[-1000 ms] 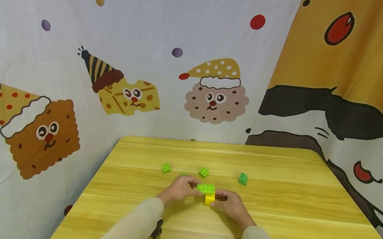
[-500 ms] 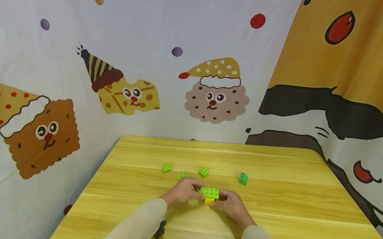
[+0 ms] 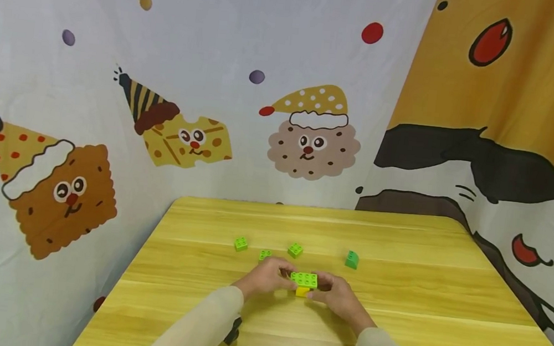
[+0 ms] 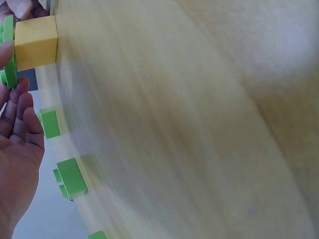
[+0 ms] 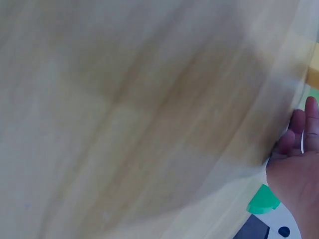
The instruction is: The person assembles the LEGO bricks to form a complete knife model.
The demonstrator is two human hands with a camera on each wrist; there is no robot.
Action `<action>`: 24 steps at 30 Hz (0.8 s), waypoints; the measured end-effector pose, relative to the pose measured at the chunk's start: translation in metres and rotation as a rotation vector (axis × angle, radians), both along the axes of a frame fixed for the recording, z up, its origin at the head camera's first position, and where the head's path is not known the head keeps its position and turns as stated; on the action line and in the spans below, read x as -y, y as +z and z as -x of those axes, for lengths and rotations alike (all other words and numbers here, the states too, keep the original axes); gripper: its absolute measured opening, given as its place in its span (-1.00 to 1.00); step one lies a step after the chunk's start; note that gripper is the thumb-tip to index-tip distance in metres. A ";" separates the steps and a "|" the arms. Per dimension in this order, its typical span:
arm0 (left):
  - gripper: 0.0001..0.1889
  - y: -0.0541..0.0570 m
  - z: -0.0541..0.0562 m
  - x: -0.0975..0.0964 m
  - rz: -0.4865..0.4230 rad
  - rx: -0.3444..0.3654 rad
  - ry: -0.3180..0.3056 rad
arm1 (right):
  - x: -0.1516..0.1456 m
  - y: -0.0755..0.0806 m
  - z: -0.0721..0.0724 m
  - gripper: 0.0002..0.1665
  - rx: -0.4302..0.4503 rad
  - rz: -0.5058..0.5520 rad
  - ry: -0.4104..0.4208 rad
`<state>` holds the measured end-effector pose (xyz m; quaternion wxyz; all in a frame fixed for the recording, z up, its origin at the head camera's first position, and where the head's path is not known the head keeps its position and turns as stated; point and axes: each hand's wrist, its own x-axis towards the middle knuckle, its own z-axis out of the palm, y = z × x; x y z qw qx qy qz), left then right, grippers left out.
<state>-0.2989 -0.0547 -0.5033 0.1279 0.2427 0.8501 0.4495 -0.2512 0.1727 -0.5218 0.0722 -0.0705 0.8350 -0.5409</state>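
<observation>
Eight studs face up on the lime-green two-by-four plate (image 3: 304, 279), mid-surface, between both hands. Long axis runs nine o'clock to three o'clock, level or close to it. Directly under it, toward six o'clock in the head view: yellow block (image 4: 37, 44), shorter than the plate, which overhangs at nine and three. Key relation, as I judge it: plate over block, studs to underside. Cannot tell whether the two are pressed fully home.

Left hand (image 3: 267, 278) at nine o'clock, thumb and fingers pinching the plate's near end; it is the closer hand to the plate. Right hand (image 3: 341, 300) between three and four o'clock, thumb at the block's side, fingers curled behind; grips the block, though its fingertips are partly hidden. Hands apart, the stack bridging them.

Outward on the surface (image 3: 422, 281), nothing else held: lime-green brick (image 3: 295, 250) near eleven o'clock; second lime-green brick (image 3: 266, 254) at ten, just beyond the left hand, partly masked by it; third lime-green brick (image 3: 241, 244) at ten, farther out. Dark-green curved-top brick (image 3: 352, 259) at two o'clock, apart from the right hand. Past twelve, printed cartoon cloth (image 3: 210, 38).
</observation>
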 end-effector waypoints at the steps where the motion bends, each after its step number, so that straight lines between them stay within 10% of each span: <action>1: -0.78 0.000 0.000 0.001 0.005 -0.004 0.002 | 0.000 0.001 0.001 -0.39 -0.007 0.000 0.000; 24: -0.69 -0.012 -0.001 0.008 -0.059 -0.043 -0.002 | 0.001 0.002 0.004 -0.49 -0.015 -0.046 -0.068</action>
